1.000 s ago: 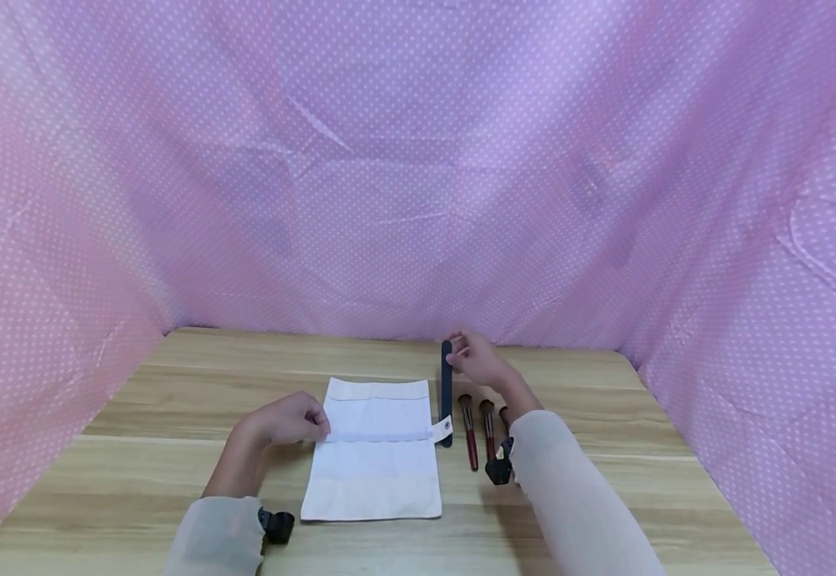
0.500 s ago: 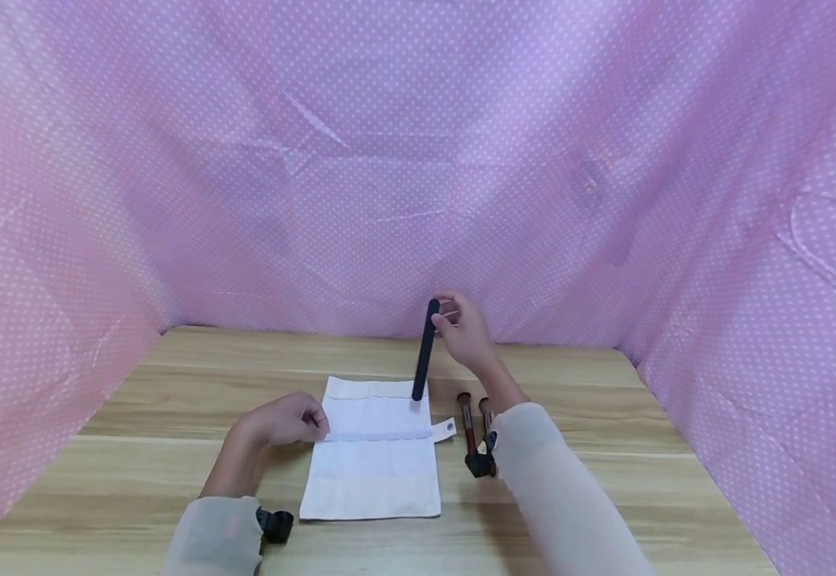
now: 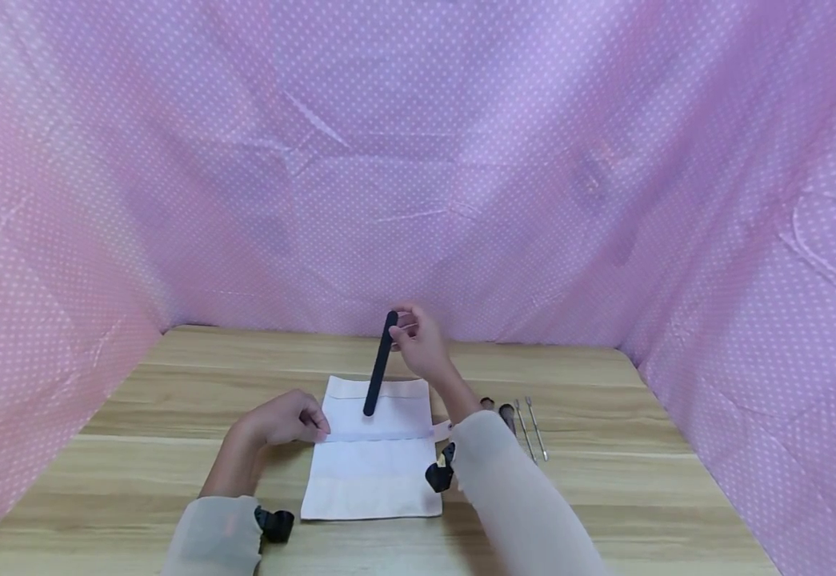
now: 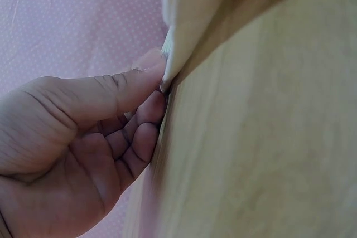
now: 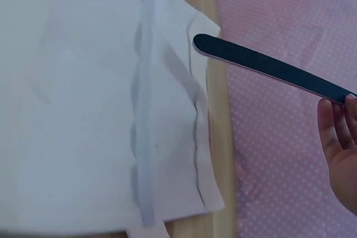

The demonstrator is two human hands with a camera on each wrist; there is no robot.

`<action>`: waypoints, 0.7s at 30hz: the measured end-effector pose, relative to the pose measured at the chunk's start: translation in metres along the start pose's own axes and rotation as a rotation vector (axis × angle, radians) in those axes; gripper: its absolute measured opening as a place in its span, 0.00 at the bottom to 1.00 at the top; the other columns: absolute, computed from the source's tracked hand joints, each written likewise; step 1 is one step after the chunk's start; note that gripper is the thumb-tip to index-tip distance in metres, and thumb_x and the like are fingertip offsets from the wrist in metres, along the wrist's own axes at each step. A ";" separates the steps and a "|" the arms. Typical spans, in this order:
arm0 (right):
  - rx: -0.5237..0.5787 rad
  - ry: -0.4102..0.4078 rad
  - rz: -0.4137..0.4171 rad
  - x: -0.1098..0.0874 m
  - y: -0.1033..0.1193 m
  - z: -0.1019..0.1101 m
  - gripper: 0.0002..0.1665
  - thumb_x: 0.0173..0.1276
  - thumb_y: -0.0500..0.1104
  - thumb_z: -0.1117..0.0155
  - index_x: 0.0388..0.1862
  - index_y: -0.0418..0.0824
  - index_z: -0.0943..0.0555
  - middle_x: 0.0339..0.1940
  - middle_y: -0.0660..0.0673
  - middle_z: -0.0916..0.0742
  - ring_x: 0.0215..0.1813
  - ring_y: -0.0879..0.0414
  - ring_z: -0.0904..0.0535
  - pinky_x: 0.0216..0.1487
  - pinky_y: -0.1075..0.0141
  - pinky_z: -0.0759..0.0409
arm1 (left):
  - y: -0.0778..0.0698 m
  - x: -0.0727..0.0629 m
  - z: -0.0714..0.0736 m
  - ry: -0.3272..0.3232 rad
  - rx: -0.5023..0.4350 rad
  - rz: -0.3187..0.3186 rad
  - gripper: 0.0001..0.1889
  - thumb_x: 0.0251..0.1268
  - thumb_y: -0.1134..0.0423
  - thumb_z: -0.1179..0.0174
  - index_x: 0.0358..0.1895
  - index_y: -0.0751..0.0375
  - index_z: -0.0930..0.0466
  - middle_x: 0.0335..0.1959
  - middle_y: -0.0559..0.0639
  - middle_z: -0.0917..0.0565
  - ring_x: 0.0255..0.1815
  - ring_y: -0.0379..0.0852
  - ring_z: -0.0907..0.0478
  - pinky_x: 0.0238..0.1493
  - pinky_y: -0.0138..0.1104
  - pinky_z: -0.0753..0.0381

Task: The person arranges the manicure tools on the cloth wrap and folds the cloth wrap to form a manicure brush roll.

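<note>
A white fabric roll-up pouch [image 3: 370, 492] lies spread flat, with a pale band [image 5: 146, 93] across its middle and a stitched fold near the far end. My left hand [image 3: 290, 418] pinches its left edge; the left wrist view shows the thumb [image 4: 120, 93] on the cloth with fingers curled beneath. Held by its upper end in my right hand [image 3: 421, 344], a long black nail file [image 3: 380, 364] slants down over the pouch's far half. Its lower rounded tip hangs above the cloth, casting a shadow there in the right wrist view.
Right of the pouch lie makeup brushes [image 3: 507, 414], partly behind my right sleeve [image 3: 518, 488], and two thin metal tools [image 3: 536, 428]. The pouch's snap tab [image 3: 442, 430] sticks out on its right side. A pink dotted curtain [image 3: 418, 200] encloses the wooden table [image 3: 230, 360].
My right hand has lifted the nail file off the table beside the pouch and carried it left over the cloth. My left hand has stayed at the pouch's edge.
</note>
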State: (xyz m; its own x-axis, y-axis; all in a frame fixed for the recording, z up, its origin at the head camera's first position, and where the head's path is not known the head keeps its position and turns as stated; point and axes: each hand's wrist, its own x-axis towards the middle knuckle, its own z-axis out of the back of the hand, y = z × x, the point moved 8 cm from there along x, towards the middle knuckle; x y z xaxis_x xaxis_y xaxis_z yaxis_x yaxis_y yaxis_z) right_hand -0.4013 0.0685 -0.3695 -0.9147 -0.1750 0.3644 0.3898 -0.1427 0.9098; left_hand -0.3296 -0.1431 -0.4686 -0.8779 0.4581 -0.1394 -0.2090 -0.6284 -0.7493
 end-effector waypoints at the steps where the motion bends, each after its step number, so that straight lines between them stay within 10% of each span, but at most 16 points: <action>1: 0.013 -0.005 -0.002 0.000 -0.002 -0.003 0.21 0.71 0.24 0.40 0.62 0.32 0.23 0.43 0.31 0.17 0.38 0.48 0.17 0.46 0.46 0.14 | 0.000 0.000 0.000 0.000 0.002 0.003 0.07 0.62 0.74 0.31 0.33 0.57 0.13 0.33 0.47 0.18 0.36 0.46 0.26 0.41 0.39 0.24; 21: 0.156 -0.083 -0.125 -0.005 -0.041 -0.044 0.23 0.71 0.23 0.40 0.63 0.33 0.22 0.43 0.35 0.16 0.36 0.55 0.17 0.49 0.42 0.16 | -0.001 0.000 -0.002 0.031 -0.029 0.000 0.06 0.63 0.75 0.33 0.35 0.61 0.13 0.29 0.48 0.19 0.32 0.46 0.27 0.37 0.38 0.25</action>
State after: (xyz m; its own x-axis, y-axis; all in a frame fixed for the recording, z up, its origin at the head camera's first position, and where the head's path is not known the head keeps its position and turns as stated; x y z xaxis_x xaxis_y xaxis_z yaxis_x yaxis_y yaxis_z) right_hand -0.4082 0.0321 -0.4178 -0.9630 -0.0837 0.2563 0.2576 -0.0044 0.9662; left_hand -0.3282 -0.1410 -0.4690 -0.8643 0.4772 -0.1592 -0.1957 -0.6105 -0.7675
